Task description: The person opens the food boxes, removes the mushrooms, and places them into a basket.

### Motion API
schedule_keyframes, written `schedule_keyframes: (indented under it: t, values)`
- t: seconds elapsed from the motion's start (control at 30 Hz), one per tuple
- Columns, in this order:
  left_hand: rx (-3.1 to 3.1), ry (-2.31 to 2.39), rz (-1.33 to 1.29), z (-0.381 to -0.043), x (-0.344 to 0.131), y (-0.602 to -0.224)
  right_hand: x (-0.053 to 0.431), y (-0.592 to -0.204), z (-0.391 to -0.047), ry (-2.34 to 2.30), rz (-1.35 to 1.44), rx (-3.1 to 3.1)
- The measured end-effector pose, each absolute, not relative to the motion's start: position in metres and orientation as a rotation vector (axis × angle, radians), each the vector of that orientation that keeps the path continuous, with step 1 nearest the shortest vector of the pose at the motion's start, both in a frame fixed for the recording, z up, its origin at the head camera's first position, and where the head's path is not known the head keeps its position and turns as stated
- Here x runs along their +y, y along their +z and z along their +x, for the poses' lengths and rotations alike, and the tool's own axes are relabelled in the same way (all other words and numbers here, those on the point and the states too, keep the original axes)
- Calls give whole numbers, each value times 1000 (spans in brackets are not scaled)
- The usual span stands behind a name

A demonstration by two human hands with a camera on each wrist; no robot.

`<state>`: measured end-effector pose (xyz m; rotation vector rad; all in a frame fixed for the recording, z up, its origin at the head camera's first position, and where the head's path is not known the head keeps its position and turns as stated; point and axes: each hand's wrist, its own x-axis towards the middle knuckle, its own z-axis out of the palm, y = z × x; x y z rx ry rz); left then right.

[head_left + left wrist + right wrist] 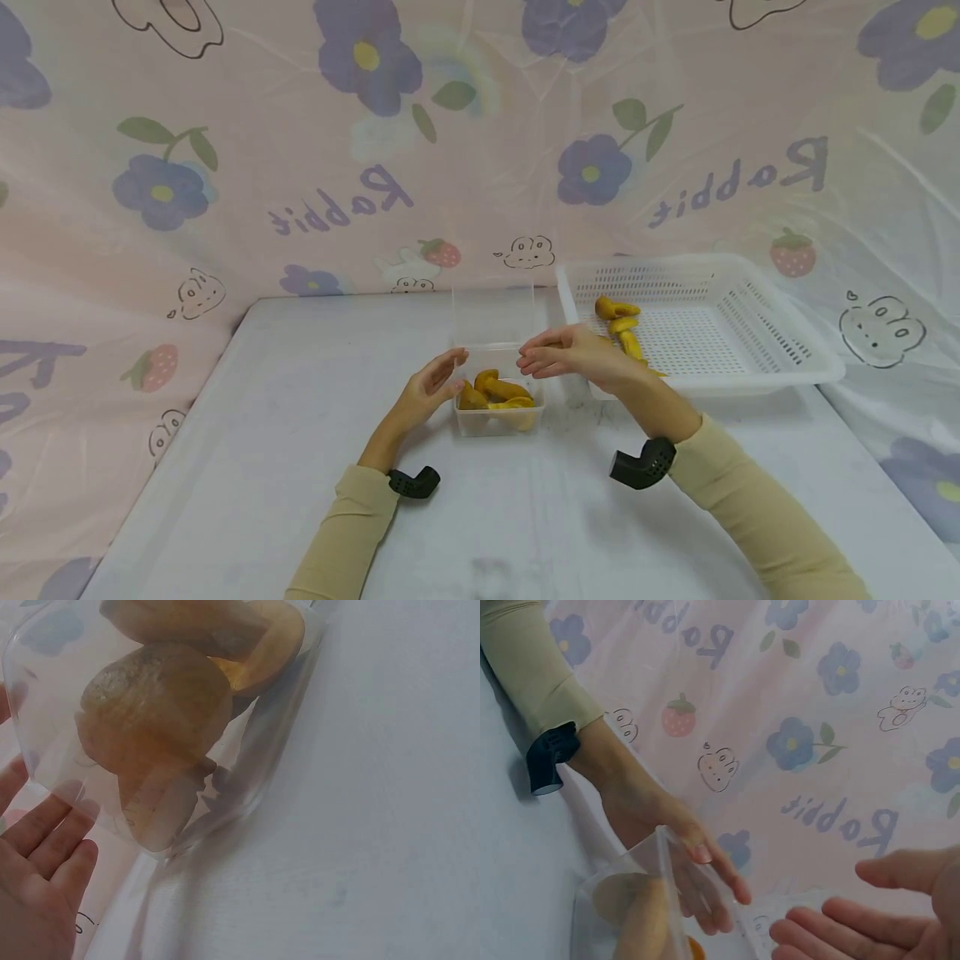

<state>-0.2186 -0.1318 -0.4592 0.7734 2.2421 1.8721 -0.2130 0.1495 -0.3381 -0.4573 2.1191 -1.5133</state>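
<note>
Yellow mushrooms (507, 390) inside clear box (495, 424) on white table (300, 442), lid (492, 315) raised behind. Left hand (426, 394) at box's left, fingers relaxed, contact unclear. Right hand (576, 354) opposite, fingers extended. Perforated basket (780, 384) farther right, holding more mushrooms (628, 340).

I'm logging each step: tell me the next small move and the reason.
Probably fold the clear lid forward over the plastic box: it stands raised behind, mushrooms lie inside, and the left grip and right grip flank it, though the white basket holds more.
</note>
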Motion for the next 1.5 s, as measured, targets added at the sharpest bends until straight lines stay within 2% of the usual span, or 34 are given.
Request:
schedule_keyframes:
  t: [0.2,0.47,0.87,1.5]
  values:
    - [2252,1870,756,-219,-132,-460,137,-353,-219,-1399,-586,2022]
    - [2263,1866,775,-220,-132,-460,122,-365,-227,-1333,-601,2017]
    - [2240,1877,774,-220,-132,-460,104,-369,-231,-1159,-588,2051]
    - [2252,1852,755,-219,-133,-460,103,-369,-231,-919,-692,2123]
